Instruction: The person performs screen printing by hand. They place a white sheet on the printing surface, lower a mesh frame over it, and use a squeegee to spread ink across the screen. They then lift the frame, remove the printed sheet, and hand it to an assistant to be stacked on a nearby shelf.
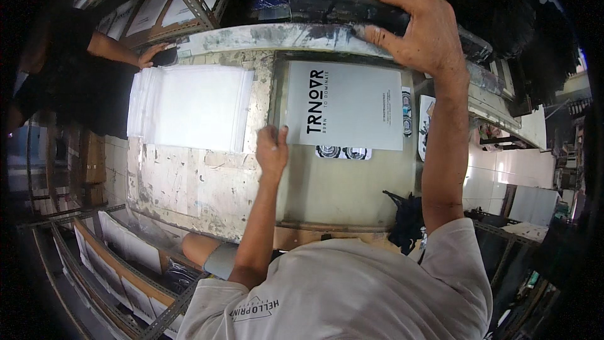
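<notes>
The printed sheet (pixel 358 107) lies flat between the two hands, just right of the left hand (pixel 272 154) and on the near side of the right hand (pixel 431 34). The left hand is narrow, fingers curled by the sheet's left edge; I can't tell whether it pinches anything. The right hand is spread wide over the stained bar (pixel 251 38), thumb on the near side, fingers reaching beyond; how firmly it grips, I can't tell.

I'd judge the step in hand to be squaring the sheet on the pale panel (pixel 346 192). The next move calls for a light left touch and a steady right hand, so the sheet doesn't skew.

Left of the left hand, the white stack (pixel 195 104) leaves only a narrow strip. Toward the body, the panel and desk (pixel 176 179) give open room. Patterned pieces (pixel 343 152) peek out past the sheet's near edge, right of the left hand. A co-worker's hand (pixel 151 55) rests beyond the stack.
</notes>
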A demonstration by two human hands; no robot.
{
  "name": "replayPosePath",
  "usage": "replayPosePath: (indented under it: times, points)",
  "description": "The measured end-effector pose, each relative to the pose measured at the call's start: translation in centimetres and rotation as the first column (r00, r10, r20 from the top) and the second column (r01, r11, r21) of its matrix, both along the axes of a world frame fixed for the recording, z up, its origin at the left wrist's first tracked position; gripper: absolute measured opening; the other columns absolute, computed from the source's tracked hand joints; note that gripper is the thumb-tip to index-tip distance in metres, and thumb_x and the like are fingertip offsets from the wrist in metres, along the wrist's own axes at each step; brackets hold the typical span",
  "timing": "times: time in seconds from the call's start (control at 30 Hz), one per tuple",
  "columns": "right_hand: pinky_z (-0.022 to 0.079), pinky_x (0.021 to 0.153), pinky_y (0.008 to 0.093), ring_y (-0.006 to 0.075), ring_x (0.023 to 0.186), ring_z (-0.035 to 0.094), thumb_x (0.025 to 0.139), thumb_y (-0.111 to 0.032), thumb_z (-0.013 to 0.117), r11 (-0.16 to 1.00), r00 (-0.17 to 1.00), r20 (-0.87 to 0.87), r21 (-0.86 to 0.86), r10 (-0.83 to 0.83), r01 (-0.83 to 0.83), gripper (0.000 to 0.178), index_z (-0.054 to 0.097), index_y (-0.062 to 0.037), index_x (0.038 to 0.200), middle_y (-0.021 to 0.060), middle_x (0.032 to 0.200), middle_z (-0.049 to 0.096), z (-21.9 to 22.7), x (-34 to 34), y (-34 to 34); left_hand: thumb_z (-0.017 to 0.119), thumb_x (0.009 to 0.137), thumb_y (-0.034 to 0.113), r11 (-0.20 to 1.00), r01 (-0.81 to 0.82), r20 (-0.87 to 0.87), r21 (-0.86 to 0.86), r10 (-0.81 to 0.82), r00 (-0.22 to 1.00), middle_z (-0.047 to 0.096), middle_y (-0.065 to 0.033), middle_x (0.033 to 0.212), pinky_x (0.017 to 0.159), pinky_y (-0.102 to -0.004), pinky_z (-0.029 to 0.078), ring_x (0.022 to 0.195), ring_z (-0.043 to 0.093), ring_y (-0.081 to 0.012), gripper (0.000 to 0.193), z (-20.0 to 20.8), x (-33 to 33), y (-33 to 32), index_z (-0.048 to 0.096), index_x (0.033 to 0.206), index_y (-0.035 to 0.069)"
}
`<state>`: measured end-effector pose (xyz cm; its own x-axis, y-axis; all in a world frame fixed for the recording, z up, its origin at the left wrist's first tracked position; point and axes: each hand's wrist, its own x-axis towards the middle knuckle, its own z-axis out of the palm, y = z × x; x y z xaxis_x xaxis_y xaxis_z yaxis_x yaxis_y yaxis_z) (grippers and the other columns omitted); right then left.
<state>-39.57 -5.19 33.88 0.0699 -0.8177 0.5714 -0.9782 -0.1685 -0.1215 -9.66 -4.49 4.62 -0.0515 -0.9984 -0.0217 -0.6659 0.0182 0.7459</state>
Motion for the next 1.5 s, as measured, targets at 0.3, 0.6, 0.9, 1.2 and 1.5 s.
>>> replayPosePath:
  times: [0.3,0.6,0.9,1.2,1.5]
  points:
    - [0.058,0.078,0.0368,0.0269,0.083,0.075,0.067,-0.043,0.088,0.999,0.998,0.042,0.007,0.050,-0.050,0.057,0.077,-0.0097,0.113,0.0147,0.093,0.077,-0.1,-0.9,0.0,0.071,0.094,0.024,0.990,-0.111,-0.392,-0.084,0.069,0.917,0.063,-0.0101,0.107,0.083,-0.0353,0.050,0.099,0.061,-0.0239,0.043,-3.0,0.1,0.8,0.058,0.127,-0.001]
    - [0.055,0.069,0.0366,0.0259,0.072,0.070,0.068,-0.030,0.084,0.998,0.999,0.042,0.057,0.018,-0.021,0.056,0.073,-0.0159,0.121,0.0139,0.088,0.074,-2.1,2.3,4.2,0.071,0.094,0.027,0.960,-0.159,-0.840,-0.231,-0.114,0.530,0.063,-0.0083,0.110,0.081,-0.0288,0.047,0.093,0.057,-0.0144,0.069,10.6,4.0,-3.9,0.038,0.148,0.000]
    - [0.041,0.053,0.0362,0.0243,0.059,0.049,0.064,-0.040,0.081,1.000,0.999,-0.028,0.002,0.029,-0.029,0.064,0.073,-0.0218,0.124,0.0074,0.075,0.052,-7.5,5.4,9.4,0.083,0.067,-0.004,0.986,-0.134,-0.877,-0.098,-0.022,0.479,0.062,-0.0107,0.124,0.103,-0.0368,0.049,0.114,0.061,-0.0221,0.090,12.6,4.5,-1.1,0.041,0.146,-0.001]
    - [0.042,0.054,0.0363,0.0236,0.060,0.051,0.063,-0.040,0.082,0.997,0.998,-0.036,-0.049,0.058,-0.060,0.065,0.072,-0.0215,0.125,0.0088,0.078,0.054,-7.5,5.1,9.0,0.089,0.073,0.015,0.975,-0.179,-0.813,-0.131,-0.002,0.582,0.066,-0.0076,0.114,0.096,-0.0338,0.050,0.105,0.062,-0.0179,0.065,12.3,4.1,-1.1,0.057,0.128,0.000]
    - [0.044,0.055,0.0365,0.0246,0.063,0.054,0.063,-0.037,0.082,0.999,0.999,-0.034,0.005,0.035,-0.035,0.065,0.072,-0.0220,0.125,0.0097,0.080,0.056,-7.2,5.3,9.3,0.086,0.069,0.000,0.983,-0.172,-0.817,-0.069,0.044,0.576,0.065,-0.0085,0.115,0.095,-0.0320,0.051,0.104,0.063,-0.0183,0.066,12.6,4.2,-0.9,0.056,0.128,0.000]
